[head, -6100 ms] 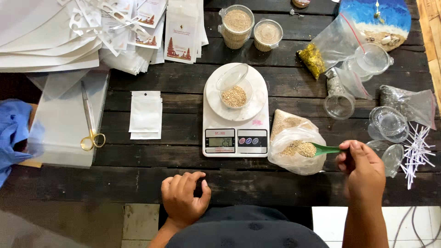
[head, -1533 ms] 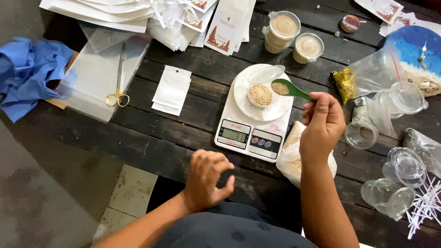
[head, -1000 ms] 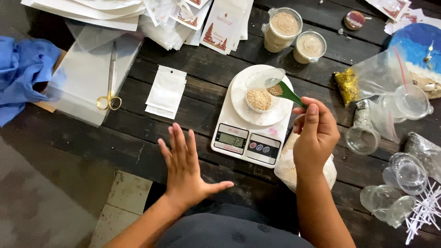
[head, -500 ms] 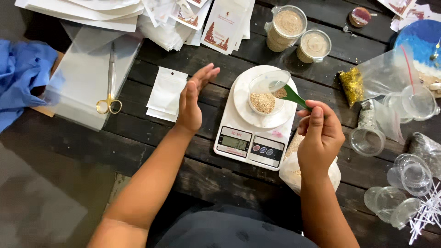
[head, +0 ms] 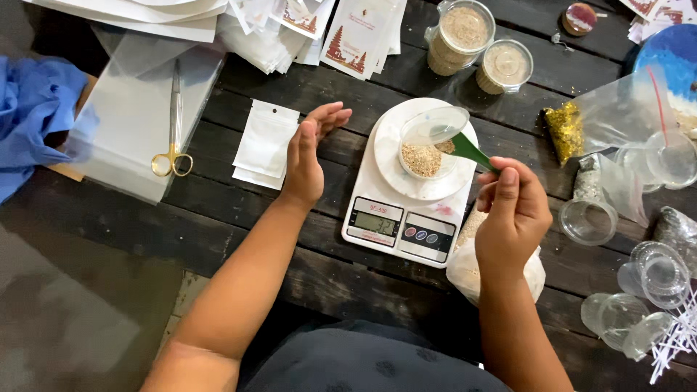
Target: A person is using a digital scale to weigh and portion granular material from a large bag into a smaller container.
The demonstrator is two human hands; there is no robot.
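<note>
My right hand grips a green spoon whose tip reaches into a clear plastic cup holding tan grains. The cup lies tilted on a white plate on top of a white digital kitchen scale. My left hand is held out flat, edge up, fingers together, just left of the scale and beside small white pouches. It holds nothing. A clear bag of tan grains lies under my right wrist.
Gold-handled scissors rest on a clear plastic sheet at the left, next to a blue cloth. Two lidded tubs of grains stand at the back. Empty clear cups, plastic bags and a gold glitter bag crowd the right side.
My left hand has risen from near my body to beside the scale's left edge. My right hand has brought the green spoon from the grain bag to the cup on the scale.
</note>
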